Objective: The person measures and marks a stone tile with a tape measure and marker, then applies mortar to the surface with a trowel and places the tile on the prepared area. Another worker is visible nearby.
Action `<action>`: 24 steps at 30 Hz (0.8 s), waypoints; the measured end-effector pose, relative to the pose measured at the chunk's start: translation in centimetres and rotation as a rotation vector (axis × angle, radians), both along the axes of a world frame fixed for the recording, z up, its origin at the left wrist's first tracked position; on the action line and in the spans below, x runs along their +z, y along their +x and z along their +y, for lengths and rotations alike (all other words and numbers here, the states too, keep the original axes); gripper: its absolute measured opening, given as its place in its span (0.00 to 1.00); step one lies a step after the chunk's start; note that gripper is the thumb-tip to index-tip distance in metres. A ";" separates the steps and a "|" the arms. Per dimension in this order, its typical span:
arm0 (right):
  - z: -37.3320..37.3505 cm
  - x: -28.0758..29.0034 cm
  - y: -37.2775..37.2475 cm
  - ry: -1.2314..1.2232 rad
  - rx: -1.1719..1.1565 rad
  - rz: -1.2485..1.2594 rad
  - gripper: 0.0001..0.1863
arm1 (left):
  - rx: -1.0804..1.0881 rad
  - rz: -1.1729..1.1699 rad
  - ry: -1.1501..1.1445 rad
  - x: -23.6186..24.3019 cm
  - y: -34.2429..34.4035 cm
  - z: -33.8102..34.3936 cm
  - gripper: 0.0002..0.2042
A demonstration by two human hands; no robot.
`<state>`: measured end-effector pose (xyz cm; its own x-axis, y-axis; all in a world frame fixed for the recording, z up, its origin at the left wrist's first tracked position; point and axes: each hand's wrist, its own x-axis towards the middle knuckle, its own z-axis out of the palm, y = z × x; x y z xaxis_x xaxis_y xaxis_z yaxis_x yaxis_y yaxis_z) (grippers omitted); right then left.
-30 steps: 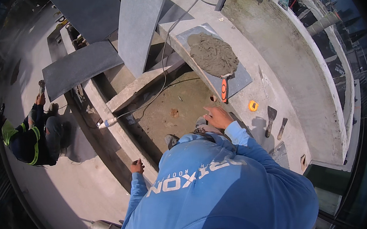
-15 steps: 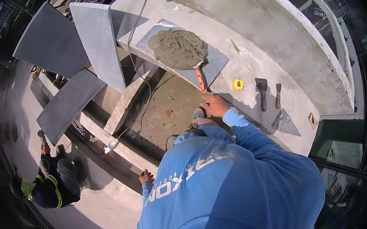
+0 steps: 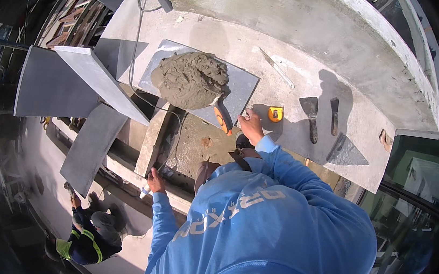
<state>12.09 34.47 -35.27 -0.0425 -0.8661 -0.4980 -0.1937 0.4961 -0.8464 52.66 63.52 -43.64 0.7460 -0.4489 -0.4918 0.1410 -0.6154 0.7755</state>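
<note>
My right hand (image 3: 251, 127) hovers at the corner of a flat grey slab (image 3: 243, 80), fingers apart and bent, holding nothing. Just left of it, the orange and black handle of a trowel (image 3: 223, 117) juts from a heap of wet mortar (image 3: 191, 79) on the slab; its blade is hidden. A yellow tape measure (image 3: 275, 114) lies close to the right of that hand. My left hand (image 3: 156, 182) is at the near end of a narrow concrete crosspiece (image 3: 153, 143), beside a white cable connector (image 3: 144, 191). Its fingers look loosely apart, without a visible object.
Wide scraper (image 3: 309, 115), narrow scraper (image 3: 334, 115), dark triangular piece (image 3: 345, 151) and a thin blade-like tool (image 3: 277, 68) lie on the ledge. Curved grey slabs (image 3: 94, 147) lean at left. A cable (image 3: 180, 132) crosses the recess. Another person (image 3: 92, 236) crouches lower left.
My left hand has moved up and left to the end of the crosspiece. My right hand has shifted slightly right, away from the trowel handle. The whole view has turned a little.
</note>
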 end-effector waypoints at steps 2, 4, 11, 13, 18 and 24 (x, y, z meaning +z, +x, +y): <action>-1.0 -1.9 0.7 -0.097 -0.072 0.136 0.33 | -0.048 -0.082 -0.007 4.1 0.2 -10.2 0.29; -1.9 -1.5 2.0 -0.055 -0.126 0.072 0.32 | -0.126 -0.139 -0.063 7.0 2.8 -17.2 0.28; -4.5 -5.0 3.6 0.112 -0.288 0.000 0.23 | -0.618 -0.583 -0.011 8.2 13.1 -40.6 0.24; -4.5 -4.3 3.6 0.137 -0.358 0.214 0.23 | -0.752 -0.676 0.072 6.9 10.7 -47.1 0.29; -5.0 -3.5 5.7 0.271 -0.473 0.388 0.35 | -1.054 -0.834 -0.097 0.6 12.6 -53.3 0.32; -6.2 -1.5 6.9 0.385 -0.561 0.380 0.38 | -1.096 -0.881 -0.025 -1.2 12.2 -53.0 0.32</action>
